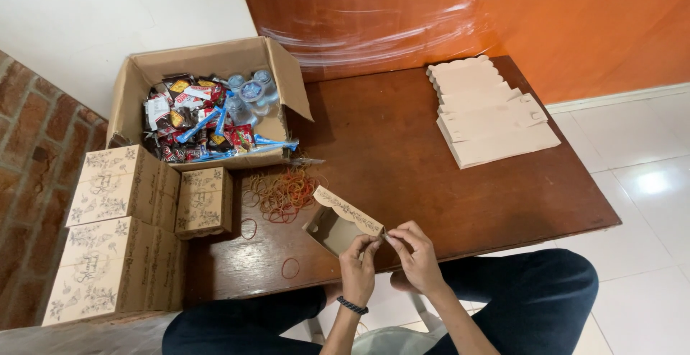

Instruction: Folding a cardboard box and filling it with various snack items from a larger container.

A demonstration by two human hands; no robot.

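Nearest the camera, the person's knees in dark trousers frame the lower edge, and just above them the left hand (357, 260), with a dark band at its wrist, and the right hand (415, 253) meet over the near edge of the brown wooden table (402, 154). Both hold a small half-folded cardboard box (338, 224) with a printed scalloped flap: the fingers of each hand are pinched together on the box's right corner, the thumbs and forefingers nearly touching one another there. The box hangs tilted just above the tabletop, its open hollow turned towards the left. Just beyond it lies a loose heap of rubber bands (282, 193), red and yellowish, with a few single bands strayed nearer on the wood. To the left, stacked against a brick wall, stand finished printed boxes (122, 233), one smaller box beside the heap. Farther back on the left sits an open cardboard carton (208, 111) filled with snack packets and small water cups. Across the table, well apart to the right, rests a pile of flat unfolded box blanks (489, 114). Behind all stands an orange wall.
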